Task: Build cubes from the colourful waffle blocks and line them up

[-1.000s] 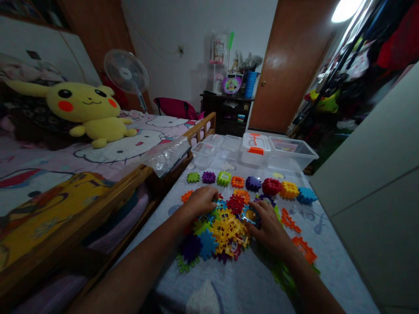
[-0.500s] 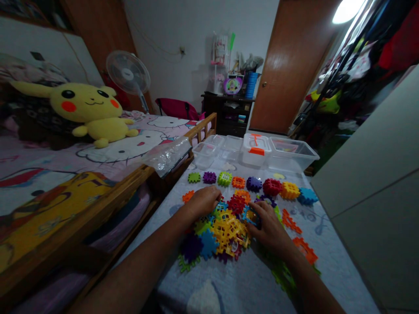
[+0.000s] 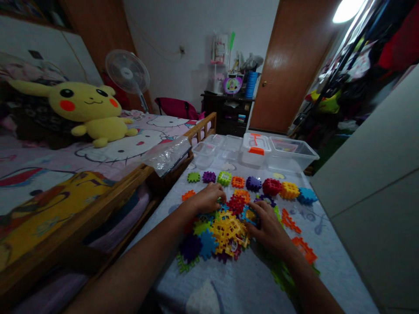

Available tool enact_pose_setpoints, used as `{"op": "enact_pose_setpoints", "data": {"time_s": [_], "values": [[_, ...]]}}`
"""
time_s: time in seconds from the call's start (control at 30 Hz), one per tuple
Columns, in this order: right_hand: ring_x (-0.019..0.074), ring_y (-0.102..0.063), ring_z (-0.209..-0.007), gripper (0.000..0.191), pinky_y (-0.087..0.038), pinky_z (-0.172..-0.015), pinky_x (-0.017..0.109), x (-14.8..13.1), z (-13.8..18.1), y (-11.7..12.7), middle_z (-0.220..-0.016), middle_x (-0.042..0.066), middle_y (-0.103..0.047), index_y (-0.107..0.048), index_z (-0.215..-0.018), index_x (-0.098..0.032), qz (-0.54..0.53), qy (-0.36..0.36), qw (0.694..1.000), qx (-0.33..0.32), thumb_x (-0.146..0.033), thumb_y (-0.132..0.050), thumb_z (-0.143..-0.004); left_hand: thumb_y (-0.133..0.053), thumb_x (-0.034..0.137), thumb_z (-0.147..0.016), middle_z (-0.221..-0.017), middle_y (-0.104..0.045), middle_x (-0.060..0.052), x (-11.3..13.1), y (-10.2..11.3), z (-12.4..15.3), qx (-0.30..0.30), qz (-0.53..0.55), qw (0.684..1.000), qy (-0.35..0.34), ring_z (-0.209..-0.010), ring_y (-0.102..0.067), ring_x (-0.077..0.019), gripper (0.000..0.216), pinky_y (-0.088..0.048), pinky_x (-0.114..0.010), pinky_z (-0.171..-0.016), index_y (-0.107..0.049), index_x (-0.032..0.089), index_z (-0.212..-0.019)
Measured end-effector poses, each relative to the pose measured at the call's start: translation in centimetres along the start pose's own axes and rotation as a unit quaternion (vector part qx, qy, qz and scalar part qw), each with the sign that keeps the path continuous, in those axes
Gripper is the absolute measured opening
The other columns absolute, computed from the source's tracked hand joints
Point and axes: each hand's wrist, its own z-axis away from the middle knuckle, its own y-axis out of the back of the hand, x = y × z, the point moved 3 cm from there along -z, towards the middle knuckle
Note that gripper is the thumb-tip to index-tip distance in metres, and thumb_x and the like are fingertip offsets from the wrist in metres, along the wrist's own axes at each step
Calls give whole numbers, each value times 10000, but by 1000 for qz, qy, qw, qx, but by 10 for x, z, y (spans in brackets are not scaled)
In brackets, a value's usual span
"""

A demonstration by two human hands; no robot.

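A pile of toothed plastic building pieces (image 3: 225, 229), in yellow, blue, red, purple and green, lies on the cloth-covered table. My left hand (image 3: 209, 198) is at the pile's far left edge, its fingers curled down near a blue piece (image 3: 223, 208); what they grip is hidden. On the pile's right side my right hand (image 3: 269, 220) has its thumb and fingers around a blue square piece with a window (image 3: 249, 215). Just beyond that piece lies a red piece (image 3: 236, 204). Green pieces (image 3: 283, 274) are partly hidden under my right forearm.
Beyond the pile runs a row of assembled blocks, among them a red block (image 3: 272, 186) and a yellow block (image 3: 290, 190). Clear plastic boxes (image 3: 292, 150) and a lidded box with orange latches (image 3: 256, 150) stand at the far end. A wooden bed rail (image 3: 140, 176) borders the left.
My left hand has shifted slightly at the pile, and its fingers now show more. My right hand stays around the blue piece, almost unmoved.
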Motion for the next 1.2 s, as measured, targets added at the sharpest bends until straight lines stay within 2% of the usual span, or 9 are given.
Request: {"op": "enact_pose_setpoints", "data": {"time_s": [0.13,0.27,0.37,0.47,0.63,0.7,0.8,1.0,1.2], "values": [[270,-512,-1098,473,-445,-963,457,3,-1,2,-1155,109,-542,-573,-1227,-190,-23,-5,1000,11,-260,-588,-760,-611,89,-728,-1007,-613,-35,1,10,6,10,36,999,0,-1006,-537,-193,208,-396,-282,-904,-679,188,-898],[265,-524,-1085,476,-452,-951,459,7,-2,6,-1147,96,-543,-572,-1228,-213,-39,-24,998,36,-284,-583,-757,-561,76,-733,-840,-627,0,10,26,13,33,76,997,9,-779,-570,-147,184,-426,-234,-712,-631,182,-866],[254,-545,-1046,450,-463,-935,444,10,-4,11,-1123,89,-550,-578,-1214,-214,-49,-44,996,64,-310,-570,-775,-555,81,-759,-887,-628,-18,26,32,13,121,54,991,3,-863,-568,-171,158,-430,-273,-794,-609,193,-856],[249,-558,-1014,439,-472,-920,431,14,-5,16,-1093,88,-553,-580,-1204,-200,-56,-59,993,88,-332,-568,-786,-538,92,-812,-968,-622,-45,47,21,9,180,24,983,-2,-969,-548,-198,148,-426,-312,-872,-596,203,-891],[247,-567,-992,437,-480,-902,420,17,-6,21,-1066,88,-562,-582,-1203,-189,-63,-67,990,104,-337,-576,-792,-576,128,-822,-1040,-600,-56,67,-9,8,98,13,994,-51,-975,-557,-198,145,-448,-292,-839,-606,202,-944],[248,-570,-995,435,-484,-896,421,15,-6,21,-1072,88,-567,-586,-1202,-196,-65,-62,991,99,-332,-580,-788,-611,143,-807,-1061,-593,-48,63,-10,13,72,44,995,-62,-977,-565,-187,170,-447,-276,-843,-613,208,-964],[254,-559,-1038,445,-473,-922,438,9,-6,17,-1112,87,-562,-577,-1217,-220,-61,-38,994,88,-303,-584,-780,-585,152,-829,-1023,-608,-39,46,2,24,81,78,993,-42,-965,-574,-179,146,-442,-279,-856,-624,210,-958],[278,-510,-1097,491,-418,-984,480,-5,-10,-2,-1172,96,-558,-555,-1239,-227,-14,4,999,41,-239,-604,-751,-561,196,-832,-971,-637,-42,3,22,42,185,88,977,57,-947,-590,-195,112,-450,-319,-870,-637,196,-914],[276,-484,-1113,527,-403,-993,452,-9,-13,-11,-1211,92,-553,-554,-1239,-210,26,9,1000,-1,-175,-614,-717,-573,203,-810,-1027,-621,-68,-34,7,51,285,58,946,143,-1050,-567,-236,104,-426,-378,-969,-623,191,-901]]}}
